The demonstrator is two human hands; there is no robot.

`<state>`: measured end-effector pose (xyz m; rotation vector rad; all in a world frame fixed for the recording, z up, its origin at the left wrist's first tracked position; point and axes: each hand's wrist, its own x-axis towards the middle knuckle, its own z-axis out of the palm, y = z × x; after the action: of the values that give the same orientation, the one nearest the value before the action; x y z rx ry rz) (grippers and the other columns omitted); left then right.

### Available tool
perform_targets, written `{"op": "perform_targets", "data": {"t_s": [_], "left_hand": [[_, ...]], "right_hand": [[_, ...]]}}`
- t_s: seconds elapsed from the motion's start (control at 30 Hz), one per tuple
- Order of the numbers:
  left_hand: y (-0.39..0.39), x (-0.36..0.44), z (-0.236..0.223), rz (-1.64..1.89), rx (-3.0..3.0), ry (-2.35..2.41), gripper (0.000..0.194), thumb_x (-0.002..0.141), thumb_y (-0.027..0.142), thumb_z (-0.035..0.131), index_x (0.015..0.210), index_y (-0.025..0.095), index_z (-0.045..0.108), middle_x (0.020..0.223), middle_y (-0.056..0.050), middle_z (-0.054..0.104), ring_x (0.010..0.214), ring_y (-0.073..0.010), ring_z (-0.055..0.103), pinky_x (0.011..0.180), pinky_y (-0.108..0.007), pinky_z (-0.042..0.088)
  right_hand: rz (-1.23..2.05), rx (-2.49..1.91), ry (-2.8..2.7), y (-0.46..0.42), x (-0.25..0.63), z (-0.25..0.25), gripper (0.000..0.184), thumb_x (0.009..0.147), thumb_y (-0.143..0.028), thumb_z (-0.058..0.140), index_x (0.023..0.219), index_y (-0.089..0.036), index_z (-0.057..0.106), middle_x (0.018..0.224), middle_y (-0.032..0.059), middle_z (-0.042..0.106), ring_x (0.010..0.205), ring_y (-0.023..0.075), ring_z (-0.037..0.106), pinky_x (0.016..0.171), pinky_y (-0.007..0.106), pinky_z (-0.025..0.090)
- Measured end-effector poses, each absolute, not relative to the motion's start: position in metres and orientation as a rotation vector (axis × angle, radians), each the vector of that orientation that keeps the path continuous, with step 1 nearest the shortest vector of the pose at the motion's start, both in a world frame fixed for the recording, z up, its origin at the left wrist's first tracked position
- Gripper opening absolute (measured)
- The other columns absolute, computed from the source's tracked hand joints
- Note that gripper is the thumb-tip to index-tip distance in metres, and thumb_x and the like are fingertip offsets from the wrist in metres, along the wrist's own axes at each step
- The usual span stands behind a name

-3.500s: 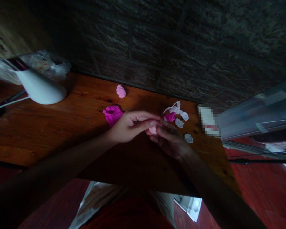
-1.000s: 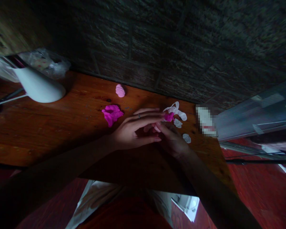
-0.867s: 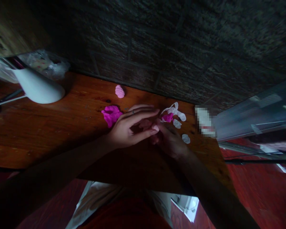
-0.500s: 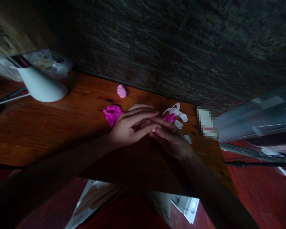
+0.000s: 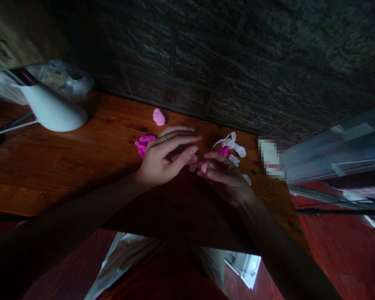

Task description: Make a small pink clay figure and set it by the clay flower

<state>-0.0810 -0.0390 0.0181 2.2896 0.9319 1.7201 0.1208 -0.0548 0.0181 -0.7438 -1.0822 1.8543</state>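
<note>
Over the wooden table, my left hand (image 5: 170, 156) is held with its fingers stretched out and its thumb apart from them; a ring is on one finger. Close to its thumb, my right hand (image 5: 226, 177) has thumb and fingertips pressed together. A hint of pink shows at that pinch, too small and dim to name. Partly behind the left hand lies a crumpled magenta piece (image 5: 143, 145). A lumpy light pink piece (image 5: 158, 117) lies farther back. Beyond the right hand are thin white scraps (image 5: 237, 148) and a smaller magenta scrap (image 5: 223, 151).
The wooden table (image 5: 112, 121) meets a dark brick-patterned wall (image 5: 187, 62). At left stand a white tapered vessel (image 5: 56, 110) and a cardboard box (image 5: 21, 37), with clear plastic wrapping (image 5: 65, 81) beside them. A blurred-out white object (image 5: 270, 158) lies near the right edge.
My hands have come apart slightly at the fingertips. The left hand has shifted left and now covers more of the magenta piece; the right hand has stayed nearly in place.
</note>
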Motion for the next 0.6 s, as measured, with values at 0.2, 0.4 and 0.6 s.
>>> {"op": "perform_targets", "data": {"t_s": [0.2, 0.4, 0.6], "left_hand": [[-0.0389, -0.0807, 0.0182, 1.752, 2.253, 0.911, 0.021, 0.098, 0.019, 0.063, 0.113, 0.019, 0.076, 0.11, -0.009, 0.08, 0.116, -0.0229, 0.072, 0.105, -0.04, 0.056], [-0.0382, -0.0799, 0.0169, 1.737, 2.255, 0.929, 0.021, 0.098, 0.019, 0.062, 0.113, 0.019, 0.077, 0.109, -0.009, 0.08, 0.115, -0.0225, 0.072, 0.105, -0.039, 0.057], [-0.039, -0.0765, 0.0135, 1.638, 2.349, 0.781, 0.026, 0.093, 0.021, 0.072, 0.119, 0.018, 0.074, 0.113, -0.009, 0.08, 0.114, -0.0217, 0.072, 0.1, -0.035, 0.059]], "right_hand": [[1.93, -0.785, -0.976, -0.0527, 0.1213, 0.0191, 0.031, 0.075, -0.039, 0.091, 0.103, -0.029, 0.08, 0.102, -0.0014, 0.083, 0.099, 0.0163, 0.076, 0.099, 0.035, 0.057], [1.939, -0.778, -0.894, -0.0521, 0.1215, 0.0184, 0.028, 0.07, -0.038, 0.095, 0.092, -0.029, 0.08, 0.086, -0.0055, 0.082, 0.084, 0.0111, 0.075, 0.087, 0.025, 0.059], [1.988, -0.816, -0.829, -0.052, 0.118, 0.0165, 0.028, 0.078, -0.047, 0.088, 0.088, -0.023, 0.079, 0.075, -0.0037, 0.078, 0.075, 0.0127, 0.073, 0.087, 0.031, 0.059]]}}
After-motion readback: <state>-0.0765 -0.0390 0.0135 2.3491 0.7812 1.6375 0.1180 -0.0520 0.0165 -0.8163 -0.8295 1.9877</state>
